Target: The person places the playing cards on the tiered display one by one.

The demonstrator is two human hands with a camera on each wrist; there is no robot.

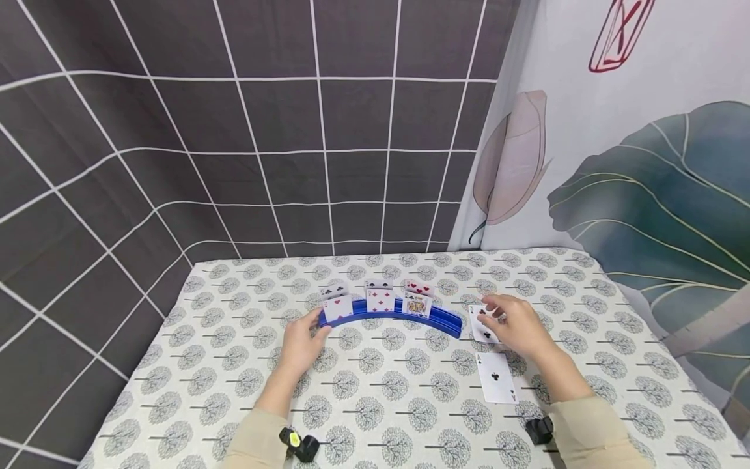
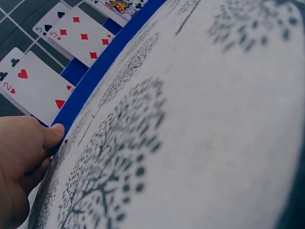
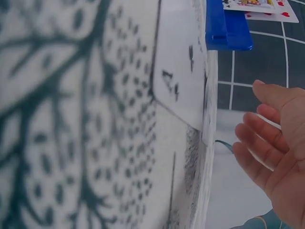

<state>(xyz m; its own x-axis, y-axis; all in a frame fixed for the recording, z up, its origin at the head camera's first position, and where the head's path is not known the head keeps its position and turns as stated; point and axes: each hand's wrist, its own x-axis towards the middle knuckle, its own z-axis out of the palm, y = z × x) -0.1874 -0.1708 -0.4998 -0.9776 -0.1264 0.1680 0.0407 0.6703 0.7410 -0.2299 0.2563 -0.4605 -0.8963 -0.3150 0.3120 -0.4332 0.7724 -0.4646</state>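
A curved blue card holder (image 1: 448, 322) holds three pairs of playing cards. My left hand (image 1: 301, 344) pinches its left end, thumb on the front, beside the two of hearts (image 2: 40, 88), which overlaps a clubs card. In the middle a five of diamonds (image 2: 83, 36) stands before a five of spades (image 2: 45, 24). Farther right, a face card (image 1: 416, 305) covers part of a hearts card (image 1: 419, 287). My right hand (image 1: 518, 324), fingers relaxed and holding nothing, hovers over a clubs card (image 1: 478, 316) on the table, partly hiding it.
An ace of clubs (image 1: 496, 378) lies face up nearer me, below the other loose card. A tree-patterned cloth (image 1: 381, 410) covers the table. Behind it hang a dark gridded curtain (image 1: 281, 130) and a leaf-printed sheet (image 1: 586, 117).
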